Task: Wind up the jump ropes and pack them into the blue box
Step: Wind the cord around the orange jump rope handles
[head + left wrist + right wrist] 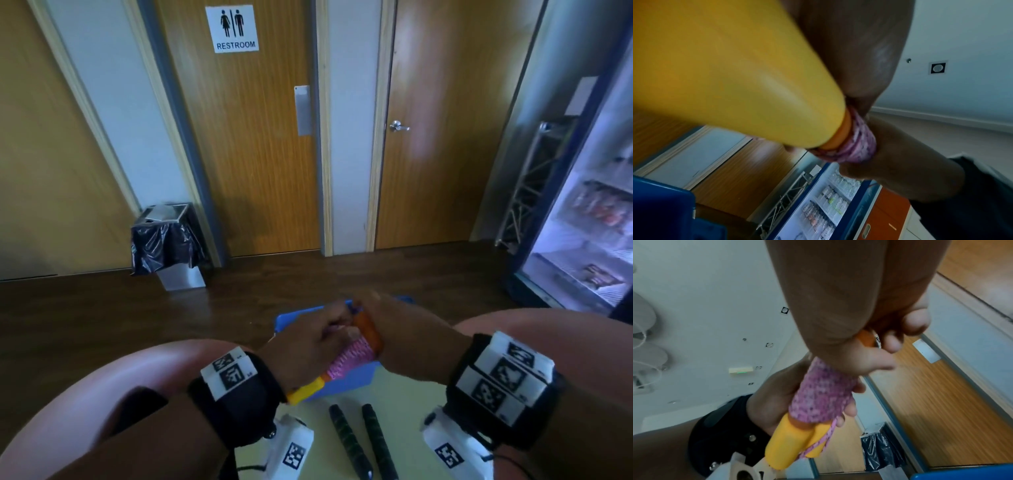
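A jump rope with yellow and orange handles (305, 390) has its pink rope (346, 359) wound tightly round both handles. My left hand (318, 339) grips the wound bundle from the left, and in the right wrist view its fingers (849, 408) curl round the pink rope (822, 392). At the bundle's far orange end (865, 337), my right hand (387, 318) holds it with curled fingers. The bundle hangs just above the blue box (298, 317), most of which the hands hide. A loose strand of rope (830, 433) runs along the yellow handles (789, 444).
Two black jump-rope handles (346, 438) lie side by side on the pale yellow table (411, 394) near me. Pink rounded shapes (102, 394) flank the table. Beyond it are dark wooden floor, a lined waste bin (168, 236), wooden doors and a lit drinks fridge (589, 205).
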Demonstrator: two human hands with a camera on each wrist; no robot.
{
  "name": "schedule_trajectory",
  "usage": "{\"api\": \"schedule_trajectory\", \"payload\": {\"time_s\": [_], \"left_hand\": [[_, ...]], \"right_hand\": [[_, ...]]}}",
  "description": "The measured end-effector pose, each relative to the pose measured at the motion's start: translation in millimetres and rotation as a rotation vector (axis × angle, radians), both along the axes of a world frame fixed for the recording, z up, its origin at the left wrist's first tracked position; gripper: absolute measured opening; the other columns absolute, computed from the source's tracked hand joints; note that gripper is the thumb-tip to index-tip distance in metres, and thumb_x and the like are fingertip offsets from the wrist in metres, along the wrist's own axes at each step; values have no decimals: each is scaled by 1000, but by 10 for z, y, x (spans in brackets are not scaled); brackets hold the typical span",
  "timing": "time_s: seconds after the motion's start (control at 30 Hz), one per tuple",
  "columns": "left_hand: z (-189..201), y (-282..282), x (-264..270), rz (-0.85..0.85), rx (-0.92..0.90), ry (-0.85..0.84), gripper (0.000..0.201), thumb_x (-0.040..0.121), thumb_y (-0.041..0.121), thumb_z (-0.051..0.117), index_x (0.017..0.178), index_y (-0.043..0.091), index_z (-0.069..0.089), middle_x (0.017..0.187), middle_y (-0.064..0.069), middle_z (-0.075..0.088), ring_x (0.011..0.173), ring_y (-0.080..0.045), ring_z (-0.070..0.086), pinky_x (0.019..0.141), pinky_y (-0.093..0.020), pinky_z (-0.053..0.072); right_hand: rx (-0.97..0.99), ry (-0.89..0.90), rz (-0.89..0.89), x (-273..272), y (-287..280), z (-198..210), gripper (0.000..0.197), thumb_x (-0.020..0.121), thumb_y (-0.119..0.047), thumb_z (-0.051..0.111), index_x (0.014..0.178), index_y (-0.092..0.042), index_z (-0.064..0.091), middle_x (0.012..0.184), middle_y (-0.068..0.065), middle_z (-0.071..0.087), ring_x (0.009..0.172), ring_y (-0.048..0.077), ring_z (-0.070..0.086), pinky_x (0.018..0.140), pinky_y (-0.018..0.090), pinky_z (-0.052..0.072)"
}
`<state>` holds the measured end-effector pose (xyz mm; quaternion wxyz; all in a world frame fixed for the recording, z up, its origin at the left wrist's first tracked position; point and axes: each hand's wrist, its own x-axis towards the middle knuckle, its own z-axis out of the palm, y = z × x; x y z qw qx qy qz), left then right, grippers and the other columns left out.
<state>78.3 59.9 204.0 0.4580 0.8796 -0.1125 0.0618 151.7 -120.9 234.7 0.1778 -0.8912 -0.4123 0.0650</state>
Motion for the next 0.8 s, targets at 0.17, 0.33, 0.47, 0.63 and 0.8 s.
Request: {"api": "schedule_trajectory", "payload": {"time_s": [0.17, 0.33, 0.47, 0.63, 0.8], "left_hand": [[-94, -124, 226, 357, -102, -101, 22, 98, 39, 55, 80, 26, 53, 68, 12, 55, 64, -3, 53, 63, -27, 43], [-183, -472, 455, 508, -177, -46, 30, 96, 40, 58, 73, 23, 49, 64, 10, 51, 62, -4, 50, 62, -25, 41], [-223, -763, 625, 545, -166, 35, 33, 99, 38, 53, 71, 22, 46, 58, 15, 51, 55, 2, 45, 59, -26, 37], [-234, -1005, 804, 539, -72, 126, 32, 103, 39, 46, 82, 16, 54, 71, 1, 57, 66, -7, 56, 64, -29, 44], [-199, -1359, 865, 471, -451, 196, 25, 105, 20, 44, 87, 9, 57, 74, 3, 65, 75, -11, 67, 73, -31, 59]], "right_hand": [[384, 498, -275, 26, 17, -125, 58, 72, -27, 73, 124, -28, 49, 105, 1, 64, 88, 19, 67, 78, 45, 59], [671, 1061, -305, 138, -17, -380, 50, 73, -40, 67, 120, -25, 57, 112, 12, 69, 104, 29, 69, 92, 55, 55], [650, 1053, -331, 381, -263, -461, 26, 95, -40, 59, 120, -32, 57, 110, 5, 71, 100, 27, 70, 90, 57, 55], [565, 957, -325, 767, -650, -492, 27, 100, -27, 51, 127, -24, 53, 112, 7, 68, 102, 25, 67, 96, 51, 53], [500, 858, -232, 1024, -1013, -467, 24, 104, -21, 44, 126, -22, 53, 111, 4, 64, 98, 16, 62, 74, 27, 48]]}}
